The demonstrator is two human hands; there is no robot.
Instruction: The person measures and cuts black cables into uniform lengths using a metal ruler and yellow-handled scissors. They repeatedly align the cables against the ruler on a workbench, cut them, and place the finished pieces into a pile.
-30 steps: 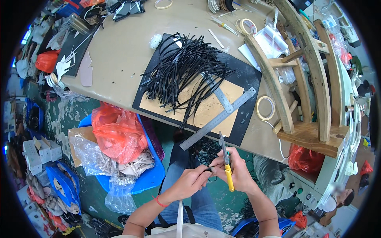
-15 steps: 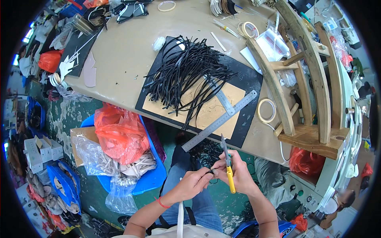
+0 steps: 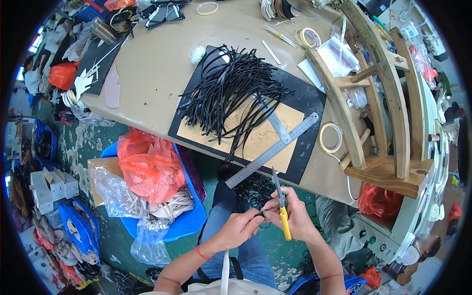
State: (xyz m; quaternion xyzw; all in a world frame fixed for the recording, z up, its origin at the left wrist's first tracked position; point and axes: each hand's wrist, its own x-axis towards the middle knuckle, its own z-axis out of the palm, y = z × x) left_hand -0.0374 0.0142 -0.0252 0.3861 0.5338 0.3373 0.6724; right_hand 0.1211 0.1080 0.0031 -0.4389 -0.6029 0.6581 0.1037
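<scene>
My right hand (image 3: 298, 217) holds yellow-handled scissors (image 3: 284, 219), their metal blades pointing up toward the table. The fingertips of my left hand (image 3: 237, 231) are pinched on a thin black strip (image 3: 260, 214), and the right fingertips meet it there. Much of the strip is hidden by my fingers. Both hands are over my lap, in front of the table edge. On the table, a heap of black strips (image 3: 231, 91) lies across a tan board (image 3: 250, 152) on a black mat (image 3: 306, 103). A metal square ruler (image 3: 265, 158) rests beside the heap, one end past the edge.
A blue bin (image 3: 196, 216) with red and clear plastic bags stands at the left below the table. At the right are a wooden rack (image 3: 388, 172) and a tape roll (image 3: 330, 137). A cutter knife (image 3: 281, 36) lies at the back. More black strips are on the floor.
Hardly anything differs. My hands stay together at the black strip, with only a slight shift of the fingers and scissors.
</scene>
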